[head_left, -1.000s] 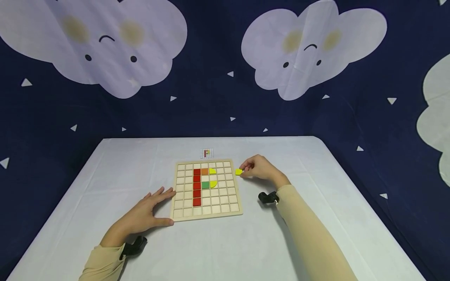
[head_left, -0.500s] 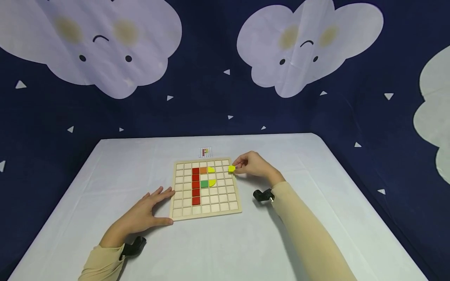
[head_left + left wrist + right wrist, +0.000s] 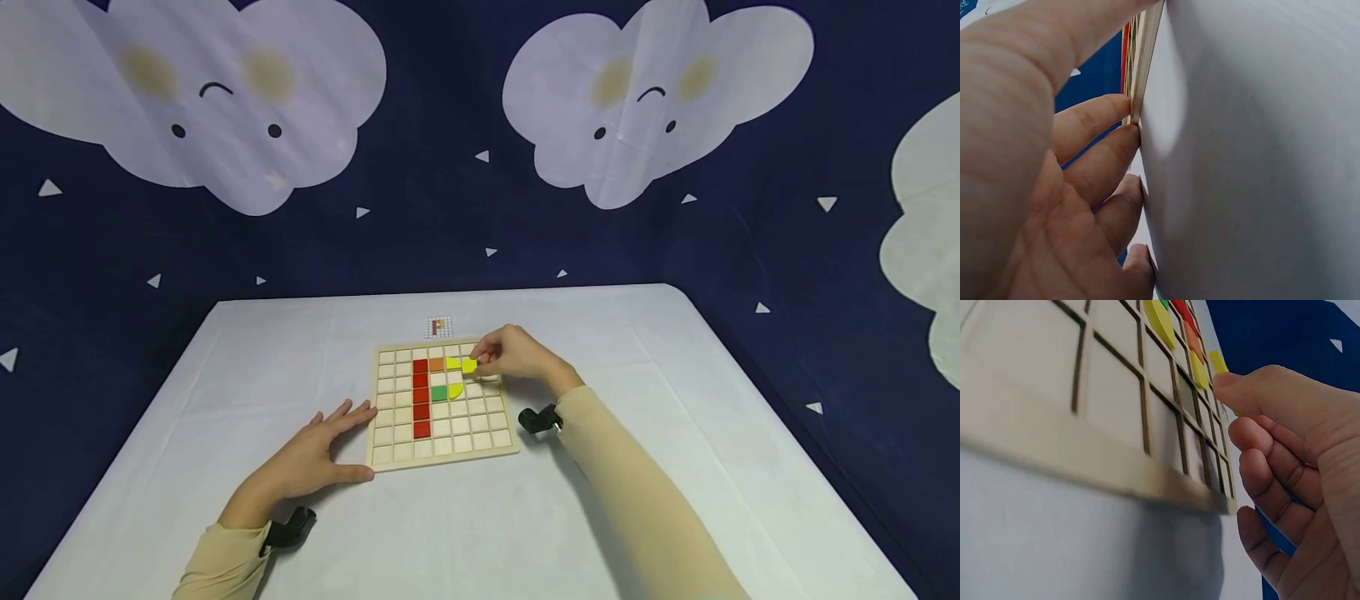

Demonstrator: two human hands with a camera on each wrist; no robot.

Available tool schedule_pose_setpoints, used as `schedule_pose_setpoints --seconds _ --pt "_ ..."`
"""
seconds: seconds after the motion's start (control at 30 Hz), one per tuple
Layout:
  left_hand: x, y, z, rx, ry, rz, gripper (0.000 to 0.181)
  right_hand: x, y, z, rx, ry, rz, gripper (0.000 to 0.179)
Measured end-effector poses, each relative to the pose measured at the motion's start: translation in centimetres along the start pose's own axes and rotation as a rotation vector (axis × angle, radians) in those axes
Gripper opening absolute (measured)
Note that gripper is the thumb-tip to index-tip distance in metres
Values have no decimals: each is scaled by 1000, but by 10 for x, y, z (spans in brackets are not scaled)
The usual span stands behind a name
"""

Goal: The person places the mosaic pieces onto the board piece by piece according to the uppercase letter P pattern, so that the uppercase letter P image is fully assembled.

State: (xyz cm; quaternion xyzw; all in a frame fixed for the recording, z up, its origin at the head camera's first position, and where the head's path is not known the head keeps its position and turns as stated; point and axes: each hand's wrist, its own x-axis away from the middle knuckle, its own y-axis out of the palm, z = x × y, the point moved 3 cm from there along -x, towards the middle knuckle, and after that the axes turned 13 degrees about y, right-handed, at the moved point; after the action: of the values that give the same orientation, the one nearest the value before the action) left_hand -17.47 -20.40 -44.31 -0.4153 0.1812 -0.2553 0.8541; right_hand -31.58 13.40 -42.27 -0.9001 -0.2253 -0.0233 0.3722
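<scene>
My right hand [image 3: 521, 354] pinches a small yellow tile [image 3: 468, 366] between thumb and fingertips, over the upper right part of a wooden grid board [image 3: 450, 459]. In the right wrist view the held yellow tile [image 3: 1217, 361] shows just past the thumb tip. Set in the grid are a column of red tiles [image 3: 422, 398], an orange square [image 3: 437, 365], a green square [image 3: 439, 393] and two yellow rounded tiles, one beside each square. With fingers spread, my left hand [image 3: 303, 458] lies at the board's left side; in the left wrist view, fingertips touch the board's edge [image 3: 1142, 69].
A small card [image 3: 438, 327] printed with a coloured grid pattern lies behind the board. White cloth [image 3: 450, 533] covers the table. Behind it hangs a dark blue cloth [image 3: 435, 225] with clouds and white triangles.
My right hand has carried the yellow tile leftward, from outside the board's right edge to over the grid, close to the upper yellow tile. The left hand stays at the board's edge.
</scene>
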Motion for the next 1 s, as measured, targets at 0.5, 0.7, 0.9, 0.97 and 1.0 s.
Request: schedule_pose_setpoints --seconds 0.5,0.7,0.9,0.97,1.0 --pt "-5 1 4 -20 -12 -8 96 -11 17 -5 19 10 -43 19" --pt "-5 1 5 -21 -19 -12 96 -11 17 -6 19 15 -53 20" --pt "-6 0 3 -19 -17 -14 96 -12 19 -6 16 8 -58 21" --pt "-6 1 2 -17 -25 -20 96 -12 19 -6 11 9 -63 21" --pt "-6 1 1 -18 -27 -24 96 -12 20 -6 9 10 -65 21"
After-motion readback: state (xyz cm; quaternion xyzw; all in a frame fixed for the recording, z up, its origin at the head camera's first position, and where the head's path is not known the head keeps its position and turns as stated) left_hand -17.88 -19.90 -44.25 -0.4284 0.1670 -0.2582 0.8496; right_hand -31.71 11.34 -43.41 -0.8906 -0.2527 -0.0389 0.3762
